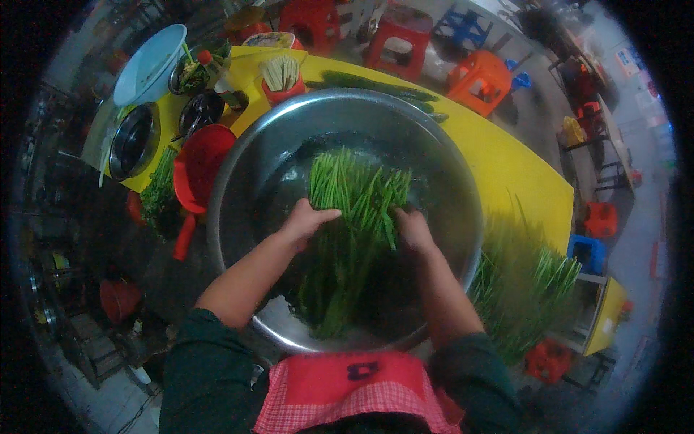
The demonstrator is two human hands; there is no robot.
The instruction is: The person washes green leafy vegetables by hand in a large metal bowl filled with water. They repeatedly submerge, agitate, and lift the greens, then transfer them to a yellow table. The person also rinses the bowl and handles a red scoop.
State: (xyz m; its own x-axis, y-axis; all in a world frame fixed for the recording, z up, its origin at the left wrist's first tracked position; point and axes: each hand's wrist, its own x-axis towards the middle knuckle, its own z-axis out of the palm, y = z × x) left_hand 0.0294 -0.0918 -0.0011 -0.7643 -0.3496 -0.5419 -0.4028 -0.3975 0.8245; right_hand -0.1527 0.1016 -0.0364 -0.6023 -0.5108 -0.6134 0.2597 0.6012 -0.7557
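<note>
A thick bunch of long green stalks, which look like garlic chives, lies in a large stainless steel basin. My left hand grips the left side of the bunch, its thumb lying across the stalks. At the bunch's right edge my right hand holds on, its fingers partly hidden and blurred. The cut ends point away from me, while the darker leaves trail towards me, low in the basin. More of the same greens are piled to the right of the basin.
The basin rests on a yellow table. Cucumbers lie behind it. To the left are a red plastic scoop, leafy greens, a dark bowl, a light blue basin and a red holder of chopsticks. Plastic stools stand beyond.
</note>
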